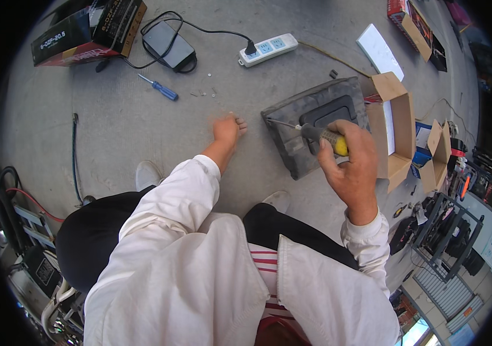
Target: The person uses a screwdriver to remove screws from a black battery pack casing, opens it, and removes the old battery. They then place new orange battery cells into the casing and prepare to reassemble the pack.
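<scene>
My right hand [352, 164] is closed around the yellow and black handle of a screwdriver [312, 132]. Its thin shaft points left, and the tip meets the upper left corner area of a dusty black plastic case [292, 147]. A raised rounded handle shape lies on the case's top face. My left hand [228, 130] is low over the concrete floor, left of the case and apart from it. Its fingers are curled in; whether they hold anything small is hidden. Beyond it lie several small screws and nuts [204, 94] and a blue-handled screwdriver [162, 87].
A grey charger [168, 46] is wired to a white power strip [268, 50]. Open cardboard boxes [398, 132] stand right of the case, with a white foam slab [380, 52] behind. A printed box [90, 34] sits far left. A dark hose [75, 158] lies at left.
</scene>
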`<state>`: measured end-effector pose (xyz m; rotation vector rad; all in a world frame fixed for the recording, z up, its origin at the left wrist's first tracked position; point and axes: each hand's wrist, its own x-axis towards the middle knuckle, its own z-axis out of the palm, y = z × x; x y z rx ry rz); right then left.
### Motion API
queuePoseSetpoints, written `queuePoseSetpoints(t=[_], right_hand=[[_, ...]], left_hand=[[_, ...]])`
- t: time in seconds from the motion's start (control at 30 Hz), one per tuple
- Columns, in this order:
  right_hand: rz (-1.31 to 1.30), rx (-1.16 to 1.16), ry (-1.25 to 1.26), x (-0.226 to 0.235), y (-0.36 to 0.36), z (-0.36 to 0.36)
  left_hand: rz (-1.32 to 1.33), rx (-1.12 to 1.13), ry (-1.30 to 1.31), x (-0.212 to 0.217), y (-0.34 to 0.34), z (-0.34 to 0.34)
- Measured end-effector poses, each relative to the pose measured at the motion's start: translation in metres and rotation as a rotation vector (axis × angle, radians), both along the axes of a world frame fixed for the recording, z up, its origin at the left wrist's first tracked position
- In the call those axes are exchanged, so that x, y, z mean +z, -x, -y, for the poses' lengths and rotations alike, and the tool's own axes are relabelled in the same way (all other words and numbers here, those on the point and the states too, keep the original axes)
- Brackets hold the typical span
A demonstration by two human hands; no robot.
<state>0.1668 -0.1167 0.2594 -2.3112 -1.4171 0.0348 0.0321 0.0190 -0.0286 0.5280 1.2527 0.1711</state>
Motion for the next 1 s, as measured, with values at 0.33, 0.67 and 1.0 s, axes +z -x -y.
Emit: queuePoseSetpoints(t=[0.33, 0.67, 1.0], right_hand=[[0.001, -0.018, -0.025, 0.001, -0.004, 0.005], [-0.072, -0.105, -0.119, 0.004, -0.007, 0.014], [-0.107, -0.222, -0.162, 0.007, -0.014, 0.029]], left_hand=[[0.265, 0.089, 0.217, 0.047, -0.025, 0.038], [0.272, 0.198, 0.421, 0.043, -0.03, 0.037], [0.294, 0.243, 0.451, 0.044, -0.032, 0.035]])
